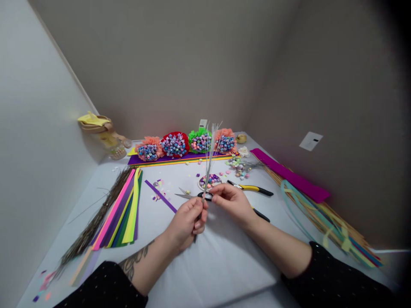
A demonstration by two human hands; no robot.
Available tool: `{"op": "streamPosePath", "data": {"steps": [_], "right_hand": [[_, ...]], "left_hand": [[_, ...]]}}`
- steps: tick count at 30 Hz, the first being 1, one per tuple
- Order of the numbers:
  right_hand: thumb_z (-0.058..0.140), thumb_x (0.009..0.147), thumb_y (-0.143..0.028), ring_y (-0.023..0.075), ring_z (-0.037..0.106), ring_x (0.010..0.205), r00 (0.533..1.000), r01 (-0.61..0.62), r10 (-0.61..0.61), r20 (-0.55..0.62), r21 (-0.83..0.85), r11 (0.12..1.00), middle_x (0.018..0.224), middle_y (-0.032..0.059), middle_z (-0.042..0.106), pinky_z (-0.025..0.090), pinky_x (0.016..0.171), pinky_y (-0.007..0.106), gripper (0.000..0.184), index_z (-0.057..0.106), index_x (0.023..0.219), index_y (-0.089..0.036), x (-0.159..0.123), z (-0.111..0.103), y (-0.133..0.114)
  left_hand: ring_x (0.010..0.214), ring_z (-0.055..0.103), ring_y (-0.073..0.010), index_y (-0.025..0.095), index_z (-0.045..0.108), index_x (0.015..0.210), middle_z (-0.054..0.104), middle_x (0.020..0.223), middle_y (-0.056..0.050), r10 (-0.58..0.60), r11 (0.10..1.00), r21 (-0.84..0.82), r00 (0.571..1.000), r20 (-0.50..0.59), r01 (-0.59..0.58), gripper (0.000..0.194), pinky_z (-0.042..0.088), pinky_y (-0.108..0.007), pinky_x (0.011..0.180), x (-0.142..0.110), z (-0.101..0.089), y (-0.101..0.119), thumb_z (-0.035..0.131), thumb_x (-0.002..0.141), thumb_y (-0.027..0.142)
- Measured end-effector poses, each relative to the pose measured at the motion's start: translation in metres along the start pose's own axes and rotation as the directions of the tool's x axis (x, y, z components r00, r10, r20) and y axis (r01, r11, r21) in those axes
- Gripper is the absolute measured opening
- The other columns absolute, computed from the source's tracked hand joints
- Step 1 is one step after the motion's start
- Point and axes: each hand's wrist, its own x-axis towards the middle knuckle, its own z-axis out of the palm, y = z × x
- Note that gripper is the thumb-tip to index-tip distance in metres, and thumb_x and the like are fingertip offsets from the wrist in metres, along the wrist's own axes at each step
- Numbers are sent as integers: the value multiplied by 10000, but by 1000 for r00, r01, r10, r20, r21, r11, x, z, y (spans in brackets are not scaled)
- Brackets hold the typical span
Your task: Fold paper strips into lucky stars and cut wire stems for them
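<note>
Head view: we look down on our two hands working over a white-covered bench (212, 265). Our left hand (185, 226) is closed in a firm grip around a bundle of thin grey wire stems (209, 160), which stands nearly upright and fans out at the top, its lower end poking out below the fist. Our right hand (231, 204) is closed too, pinching the bundle just beside the left and lying over the black handles of a pair of scissors (189, 196), blades pointing left; we cannot tell whether it holds them. Just beyond lie a small round dish of paper stars (210, 181) and yellow-handled pliers (252, 188). Coloured paper strips (118, 216) and dried stems (96, 218) lie left; paper-star bouquets (175, 145) line the far edge.
</note>
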Motion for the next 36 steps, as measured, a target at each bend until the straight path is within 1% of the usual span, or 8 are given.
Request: {"op": "streamPosePath", "data": {"steps": [2,6,10,13,17,22,29,36], "right_hand": [[742,674,-326,142,573,654,1000,21,-21,-10,-19,1000,723,18,643,448,629,266,193,676,785,-183,0,-1,0],[597,805,-414,136,565,573,998,-43,42,40,26,999,580,7,624,453,630,279,265,699,748,-176,-1,-1,-3],[698,726,-372,155,606,707,998,-58,56,15,149,987,755,18,682,458,696,286,204,679,837,-201,-1,2,-3],[702,728,-341,132,573,640,997,-80,76,26,242,967,696,-3,653,438,646,266,164,640,769,-195,-2,2,-1],[691,737,-313,113,530,587,992,-125,115,58,216,968,641,-9,620,409,612,254,165,629,671,-175,-3,2,-4],[657,749,-328,132,540,641,984,-135,116,134,150,979,685,8,618,401,642,271,176,643,672,-170,-4,3,-11],[613,794,-317,89,415,533,996,-61,74,-54,205,977,600,-43,497,327,540,224,154,555,739,-186,0,0,-6],[610,777,-281,88,363,475,993,-73,90,-77,207,976,503,-53,449,281,492,226,200,506,636,-185,0,-4,-8]], "left_hand": [[352,229,-1,149,505,812,466,511,66,-1,1000,10,1000,-7,1,274,165,-123,338,-1,1,1,595,809,408],[357,258,-1,145,519,819,496,527,56,1,999,43,999,-39,1,280,174,-125,341,-1,3,2,627,778,400],[380,315,-8,151,517,798,520,562,48,-7,995,103,998,-62,13,282,209,-122,343,-2,4,0,643,760,400],[427,429,-36,149,530,794,557,594,25,-28,978,206,999,-42,36,287,316,-136,372,-3,5,-3,635,763,414],[623,587,-116,142,559,837,621,724,-30,-12,960,279,1000,-16,16,316,485,-222,533,-4,6,-4,676,723,412],[572,581,-109,138,574,795,624,688,-24,13,952,307,999,-49,2,309,473,-229,525,-4,5,-3,685,708,413],[518,556,-97,148,549,747,596,616,8,21,948,317,997,-81,6,298,458,-215,478,-4,4,-5,716,673,383],[505,551,-98,145,547,725,594,609,3,13,923,384,998,-63,13,298,452,-212,460,-4,7,-3,716,669,384]]}}
